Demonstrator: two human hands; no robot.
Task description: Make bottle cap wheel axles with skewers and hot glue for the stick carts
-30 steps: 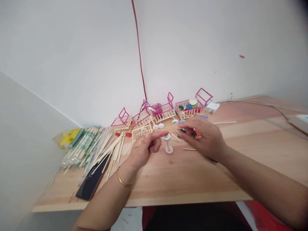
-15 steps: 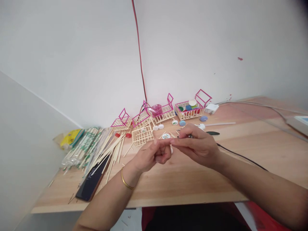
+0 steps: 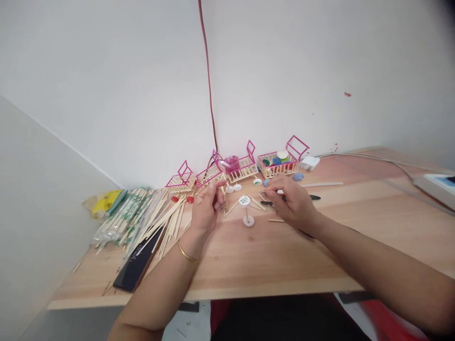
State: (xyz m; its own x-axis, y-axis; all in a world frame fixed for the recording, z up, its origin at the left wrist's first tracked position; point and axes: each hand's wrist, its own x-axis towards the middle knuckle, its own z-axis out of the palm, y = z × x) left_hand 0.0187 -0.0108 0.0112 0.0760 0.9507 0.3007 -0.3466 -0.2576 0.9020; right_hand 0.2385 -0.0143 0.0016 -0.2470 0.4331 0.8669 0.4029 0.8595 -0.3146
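My left hand (image 3: 208, 207) is over the table, its index finger stretched out and the other fingers curled; I see nothing in it. It partly hides a small basket of thin sticks behind it. My right hand (image 3: 293, 202) is closed, fingertips bent inward beside a small metal tip and a dark tool (image 3: 267, 203); what it holds, if anything, I cannot make out. Between the hands, a white cap with a printed top (image 3: 244, 201) stands on a short stick above a second white cap (image 3: 249, 221). Short cut sticks (image 3: 256, 203) lie nearby.
Stick-built carts with pink handles line the wall; the right cart (image 3: 279, 166) holds coloured caps. To the left lie loose sticks (image 3: 174, 222), bagged sticks (image 3: 124, 215) and a phone (image 3: 137, 265). A white power strip (image 3: 435, 187) is at the far right.
My hands have come apart from touching fingertips. The left has moved left, the right slightly right. The two white caps joined by a stick now show fully between them.
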